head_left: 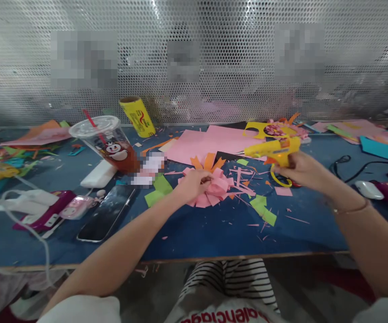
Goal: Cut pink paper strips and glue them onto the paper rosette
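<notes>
A pink paper flower [218, 186] with orange strips [209, 161] at its top lies at the middle of the blue table. My left hand [194, 185] is on the flower's left part, its fingers closed at the pink loops. To the right, my right hand [301, 169] is wrapped round the handle of a yellow glue gun [274, 150]. The gun's nozzle points left, above pink and black sheets and a little to the upper right of the flower. Yellow-handled scissors [281, 181] lie partly under the gun and hand.
A drink cup [113, 148], yellow tube [137, 117], phone [106, 214] and purple power strip [50, 213] with cables stand or lie left. Pink sheets [194, 146] lie behind, green scraps [263, 210] right of the flower. A perforated metal screen [220, 98] borders the table's back.
</notes>
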Available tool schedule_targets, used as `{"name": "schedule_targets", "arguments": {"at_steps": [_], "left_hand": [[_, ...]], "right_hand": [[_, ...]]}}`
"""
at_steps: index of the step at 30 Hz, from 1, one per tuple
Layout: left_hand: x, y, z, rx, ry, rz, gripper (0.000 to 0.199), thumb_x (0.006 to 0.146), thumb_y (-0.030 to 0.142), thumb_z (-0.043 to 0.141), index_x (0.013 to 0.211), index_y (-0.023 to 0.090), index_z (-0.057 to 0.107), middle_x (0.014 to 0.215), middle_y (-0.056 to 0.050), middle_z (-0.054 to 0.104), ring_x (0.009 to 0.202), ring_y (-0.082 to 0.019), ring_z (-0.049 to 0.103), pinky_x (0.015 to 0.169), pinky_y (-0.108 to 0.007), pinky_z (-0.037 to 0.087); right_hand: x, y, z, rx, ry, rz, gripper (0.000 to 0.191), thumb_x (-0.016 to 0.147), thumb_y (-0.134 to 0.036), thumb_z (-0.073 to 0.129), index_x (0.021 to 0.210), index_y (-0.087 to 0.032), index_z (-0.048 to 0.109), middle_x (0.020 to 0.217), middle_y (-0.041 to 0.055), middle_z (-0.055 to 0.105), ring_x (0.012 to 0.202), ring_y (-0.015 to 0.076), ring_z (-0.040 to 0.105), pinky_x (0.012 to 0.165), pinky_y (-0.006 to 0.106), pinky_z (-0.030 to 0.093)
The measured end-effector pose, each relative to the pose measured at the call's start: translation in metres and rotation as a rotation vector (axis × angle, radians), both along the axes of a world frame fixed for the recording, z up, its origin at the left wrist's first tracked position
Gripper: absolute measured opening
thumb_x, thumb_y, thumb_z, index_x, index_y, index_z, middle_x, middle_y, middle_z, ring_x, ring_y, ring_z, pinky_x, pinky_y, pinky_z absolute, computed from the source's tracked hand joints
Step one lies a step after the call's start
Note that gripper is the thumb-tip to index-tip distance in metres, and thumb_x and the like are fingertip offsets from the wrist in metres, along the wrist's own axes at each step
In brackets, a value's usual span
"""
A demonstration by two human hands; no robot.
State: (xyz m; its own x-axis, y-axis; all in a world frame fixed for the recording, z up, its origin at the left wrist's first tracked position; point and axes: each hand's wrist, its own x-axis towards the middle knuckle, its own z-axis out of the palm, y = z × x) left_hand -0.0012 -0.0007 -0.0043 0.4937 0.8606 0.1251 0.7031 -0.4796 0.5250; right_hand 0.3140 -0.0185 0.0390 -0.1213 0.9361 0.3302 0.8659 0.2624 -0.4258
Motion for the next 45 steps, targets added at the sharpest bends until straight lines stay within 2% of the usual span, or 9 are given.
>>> {"name": "schedule_targets", "arguments": {"at_steps": [4,7,11,15,18,22,30,39,45], "left_hand": [[-0.003,0.001,0.003,0.032,-0.007,-0.030,0.022,0.077,0.014,0.046,0.086,0.016,0.066,0.085,-0.002,0.067,0.076,-0.012,0.058,0.071,-0.024,0.042],[-0.004,0.002,0.005,0.060,-0.006,-0.021,0.023,0.078,0.014,0.045,0.084,0.017,0.067,0.083,-0.001,0.068,0.076,-0.012,0.059,0.071,-0.024,0.042],[-0.005,0.004,0.002,0.075,-0.031,-0.041,0.022,0.078,0.013,0.047,0.083,0.016,0.068,0.081,-0.002,0.069,0.075,-0.012,0.060,0.070,-0.024,0.042],[-0.008,0.009,-0.003,0.058,-0.065,-0.034,0.021,0.077,0.014,0.050,0.085,0.017,0.069,0.082,-0.002,0.070,0.075,-0.012,0.061,0.073,-0.024,0.043],[-0.011,0.012,-0.005,0.054,-0.073,-0.023,0.019,0.076,0.015,0.054,0.085,0.019,0.070,0.083,-0.001,0.070,0.075,-0.013,0.061,0.073,-0.025,0.044],[-0.013,0.014,-0.006,0.055,-0.064,-0.029,0.017,0.075,0.016,0.055,0.082,0.019,0.070,0.080,-0.001,0.070,0.073,-0.013,0.061,0.068,-0.025,0.043],[-0.011,0.011,-0.003,0.049,-0.057,-0.027,0.017,0.075,0.016,0.055,0.081,0.018,0.071,0.077,-0.002,0.070,0.069,-0.012,0.059,0.065,-0.025,0.041],[-0.008,0.010,-0.008,0.074,-0.015,-0.028,0.018,0.075,0.016,0.056,0.084,0.020,0.071,0.081,-0.002,0.071,0.074,-0.013,0.060,0.071,-0.026,0.041],[-0.004,0.008,-0.009,0.045,-0.005,-0.035,0.017,0.077,0.020,0.055,0.083,0.019,0.071,0.083,-0.002,0.070,0.077,-0.015,0.061,0.074,-0.028,0.043]], "right_hand": [[-0.032,-0.029,-0.016,-0.014,-0.093,0.067,0.020,0.079,-0.039,0.056,0.072,-0.020,0.056,0.060,0.0039,0.054,0.058,0.0176,0.052,0.051,0.030,0.036],[-0.048,-0.043,-0.026,0.076,-0.164,0.065,0.028,0.076,-0.047,0.057,0.073,-0.020,0.057,0.064,0.0056,0.056,0.062,0.0197,0.054,0.052,0.029,0.034],[-0.072,-0.051,-0.034,0.241,-0.359,0.028,0.024,0.080,-0.041,0.052,0.079,-0.017,0.056,0.076,0.0084,0.060,0.068,0.0193,0.056,0.053,0.028,0.030],[-0.092,-0.048,-0.036,0.273,-0.557,0.112,0.021,0.084,-0.036,0.049,0.085,-0.015,0.054,0.080,0.0079,0.061,0.068,0.0177,0.055,0.056,0.028,0.029],[-0.101,-0.044,-0.036,0.275,-0.648,0.143,0.012,0.085,-0.025,0.047,0.087,-0.015,0.053,0.082,0.0074,0.061,0.071,0.0174,0.055,0.059,0.028,0.030],[-0.108,-0.039,-0.040,0.253,-0.705,0.142,0.010,0.086,-0.016,0.042,0.089,-0.015,0.052,0.085,0.0075,0.060,0.072,0.0171,0.055,0.060,0.028,0.030],[-0.115,-0.039,-0.044,0.233,-0.755,0.155,0.014,0.087,-0.014,0.040,0.092,-0.014,0.052,0.084,0.0071,0.059,0.070,0.0178,0.055,0.059,0.028,0.031],[-0.111,-0.042,-0.040,0.195,-0.810,0.121,0.021,0.088,-0.012,0.037,0.102,-0.012,0.051,0.089,0.0087,0.060,0.070,0.0183,0.056,0.057,0.029,0.032],[-0.109,-0.050,-0.038,0.164,-0.811,0.149,0.019,0.086,-0.013,0.041,0.101,-0.012,0.052,0.086,0.0083,0.059,0.069,0.0177,0.056,0.056,0.029,0.032]]}}
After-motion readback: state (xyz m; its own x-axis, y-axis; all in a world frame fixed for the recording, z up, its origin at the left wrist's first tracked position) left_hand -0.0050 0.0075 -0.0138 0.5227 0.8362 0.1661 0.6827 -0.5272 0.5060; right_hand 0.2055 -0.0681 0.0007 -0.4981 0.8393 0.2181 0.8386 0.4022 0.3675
